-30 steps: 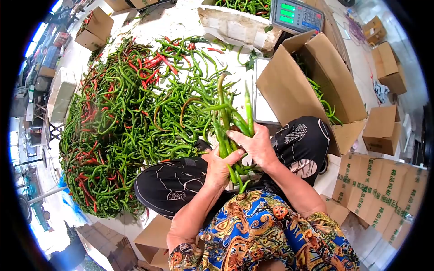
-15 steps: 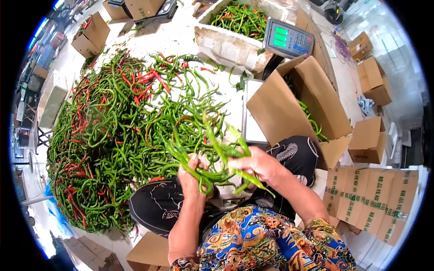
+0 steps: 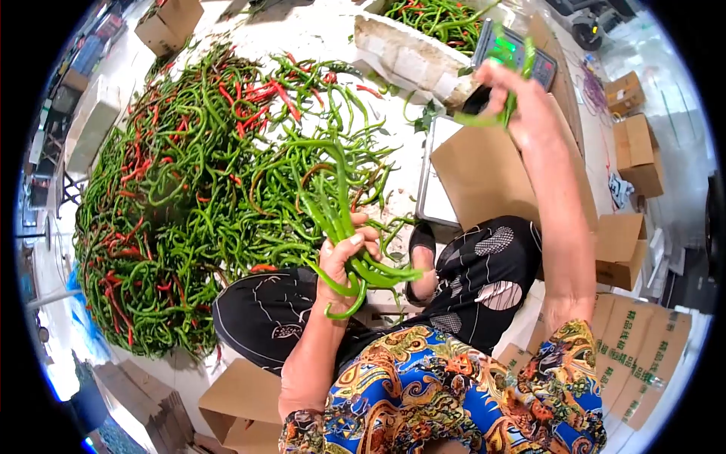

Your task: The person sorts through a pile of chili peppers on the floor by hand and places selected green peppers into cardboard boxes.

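Observation:
My left hand (image 3: 338, 261) is wrapped round a bunch of long green chili peppers (image 3: 333, 204), held above my lap with the ends sticking out on both sides. Stretched out to the upper right, my right hand (image 3: 516, 98) has a few green chili peppers (image 3: 508, 113) in its fingers, smeared by motion. It is over the far side of an open cardboard box (image 3: 484, 166) and in front of a scale display (image 3: 541, 72). A large heap of green and red chili peppers (image 3: 189, 197) covers the floor to the left.
A white foam box (image 3: 408, 64) with more chili peppers stands at the back. The cardboard box rests on a scale platform (image 3: 439, 174). Smaller cartons (image 3: 635, 155) and flattened printed cardboard (image 3: 643, 348) lie to the right, and another open carton (image 3: 242, 401) at lower left.
My right hand has swung from beside the left hand to the upper right, carrying a few peppers. My left hand keeps its bunch, and the view has shifted slightly.

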`<state>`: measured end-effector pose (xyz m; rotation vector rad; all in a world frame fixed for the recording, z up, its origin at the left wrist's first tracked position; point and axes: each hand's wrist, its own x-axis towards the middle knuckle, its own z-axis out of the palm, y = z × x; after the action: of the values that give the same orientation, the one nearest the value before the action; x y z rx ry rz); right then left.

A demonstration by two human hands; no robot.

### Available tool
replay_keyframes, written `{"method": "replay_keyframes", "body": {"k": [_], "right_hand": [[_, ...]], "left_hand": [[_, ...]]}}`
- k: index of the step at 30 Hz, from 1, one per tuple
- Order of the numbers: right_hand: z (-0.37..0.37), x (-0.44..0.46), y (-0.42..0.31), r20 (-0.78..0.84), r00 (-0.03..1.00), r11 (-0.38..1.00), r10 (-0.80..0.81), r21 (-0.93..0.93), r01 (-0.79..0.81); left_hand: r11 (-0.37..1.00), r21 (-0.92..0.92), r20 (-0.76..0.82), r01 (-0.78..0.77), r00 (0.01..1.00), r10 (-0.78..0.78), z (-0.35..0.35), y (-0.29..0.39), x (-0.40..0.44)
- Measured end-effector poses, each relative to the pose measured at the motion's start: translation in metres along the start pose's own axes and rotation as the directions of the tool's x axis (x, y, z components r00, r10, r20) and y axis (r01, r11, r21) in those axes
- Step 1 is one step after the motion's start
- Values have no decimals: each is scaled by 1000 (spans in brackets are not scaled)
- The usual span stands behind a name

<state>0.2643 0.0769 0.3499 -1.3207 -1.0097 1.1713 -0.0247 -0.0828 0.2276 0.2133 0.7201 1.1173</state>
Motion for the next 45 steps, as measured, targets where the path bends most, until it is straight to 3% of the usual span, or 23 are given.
{"method": "replay_keyframes", "body": {"k": [1,6,8,10,11,12,14,16,18,21,25,26,28,29,30,32,33,35,36,43,45], "right_hand": [[11,-18,9,133,990,998,54,37,-59],[79,-97,66,285,850,871,442,92,-483],[96,-115,75,440,771,797,461,176,-577],[98,-124,80,489,750,738,445,274,-617],[96,-123,84,462,764,765,450,242,-597],[100,-123,80,302,842,819,447,241,-521],[92,-113,69,155,917,879,368,263,-397],[78,-111,57,141,934,868,328,345,-357],[60,-111,65,197,926,877,322,307,-370],[62,-125,73,227,915,872,333,296,-390],[62,-142,71,285,860,902,424,-50,-428],[68,-151,67,277,835,878,475,-84,-472],[79,-162,86,386,813,898,435,-118,-425],[82,-168,103,393,836,921,382,-87,-379],[83,-171,113,349,858,914,376,-291,-282],[77,-172,119,405,826,919,393,-202,-338],[76,-170,110,433,788,893,438,-111,-436],[69,-163,100,441,735,803,516,51,-594],[65,-161,99,421,720,703,551,231,-672],[62,-163,122,412,760,656,502,391,-646],[63,-164,126,385,774,634,502,445,-632]], "left_hand": [[1000,27,62,2,998,-4,-1,0,-2],[985,108,155,133,977,-149,6,3,-9],[972,127,211,198,952,-221,16,5,-13],[961,103,229,256,934,-274,15,3,-14],[963,67,214,261,939,-269,18,3,-14],[965,31,195,261,945,-262,19,3,-14],[972,22,181,234,955,-234,0,-5,-7],[973,-42,193,227,957,-215,-2,-7,-7],[975,-86,194,206,963,-186,-1,-10,-8],[977,-28,205,211,958,-201,-2,-12,-5],[984,-85,109,155,983,-146,11,-12,-2],[968,-180,143,175,978,-150,7,-16,2],[938,-295,146,184,978,-146,9,-19,4],[939,-269,237,214,960,-151,12,-18,0],[961,-195,151,197,974,-169,12,-21,0],[981,-53,168,188,970,-177,12,-21,-6],[976,-74,144,203,971,-191,13,-18,-7],[978,-41,135,203,971,-196,9,-16,-4],[979,-21,133,205,971,-200,5,-16,-1],[960,-182,192,211,965,-176,6,-23,4],[972,-123,167,198,970,-176,9,-20,2]]}}
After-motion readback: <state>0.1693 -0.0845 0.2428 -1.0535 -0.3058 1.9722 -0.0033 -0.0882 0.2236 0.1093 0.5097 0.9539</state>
